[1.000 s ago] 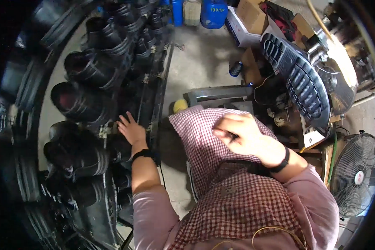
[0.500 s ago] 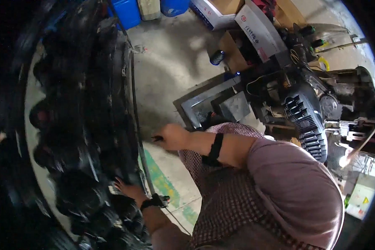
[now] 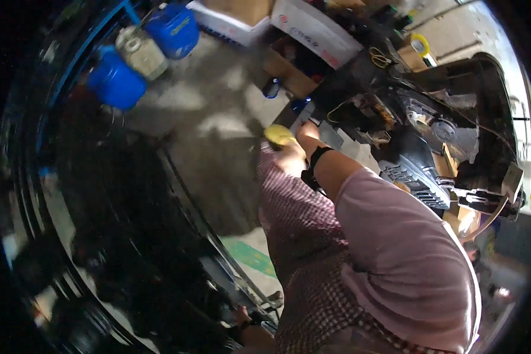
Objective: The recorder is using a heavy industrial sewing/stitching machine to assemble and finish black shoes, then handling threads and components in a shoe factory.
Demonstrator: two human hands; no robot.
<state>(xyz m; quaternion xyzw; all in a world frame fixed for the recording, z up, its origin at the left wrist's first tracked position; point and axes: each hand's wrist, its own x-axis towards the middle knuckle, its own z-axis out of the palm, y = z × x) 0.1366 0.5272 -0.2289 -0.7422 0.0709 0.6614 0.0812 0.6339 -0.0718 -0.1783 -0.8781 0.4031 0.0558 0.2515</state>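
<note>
At the lower edge, my left hand (image 3: 242, 317) is by the dark rack (image 3: 230, 277); dimness hides its fingers. My right hand (image 3: 308, 131) reaches forward to the grey metal tray (image 3: 330, 137) beside the machine. Its fingers are too small and partly hidden to read, so whether it holds anything does not show. A black band (image 3: 320, 154) circles the right wrist. Just left of that hand is a yellow rounded thing (image 3: 279, 135), with a blurred skin-coloured patch below it.
Right of my arm stands a dark machine (image 3: 442, 127) with a black ridged part (image 3: 416, 174). Blue jugs (image 3: 117, 82) stand at the far left. Ahead are an open cardboard box (image 3: 286, 68), a white box (image 3: 318, 32), a dark spool (image 3: 271, 88) and a tape roll (image 3: 420, 45).
My view has swung to the right. My right hand has moved from beside the rack, where it held a small dark thing, to the tray. My left hand stays by the rack, lower in view.
</note>
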